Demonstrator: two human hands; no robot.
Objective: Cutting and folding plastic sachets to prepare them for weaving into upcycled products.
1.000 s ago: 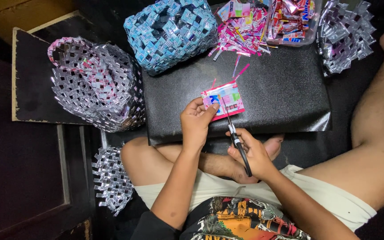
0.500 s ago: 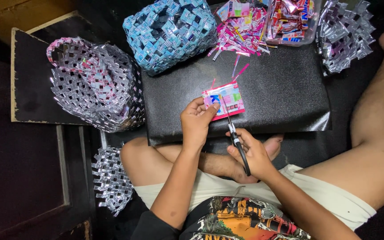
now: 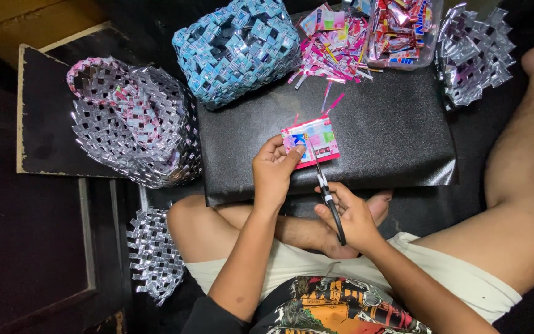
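Observation:
My left hand pinches the near left edge of a pink, glossy wrapper held over the black board. My right hand grips black-handled scissors, and their blades run up across the middle of the wrapper. Two thin pink strips lie on the board just beyond the wrapper.
A blue woven basket stands at the board's far left. A heap of cut strips, a clear tub of wrappers and a silver woven piece line the far edge. A silver-and-pink basket sits left; a silver woven panel lies by my knee.
Hardly anything differs. The scissor blades have crept slightly farther up the wrapper; both hands stay where they were.

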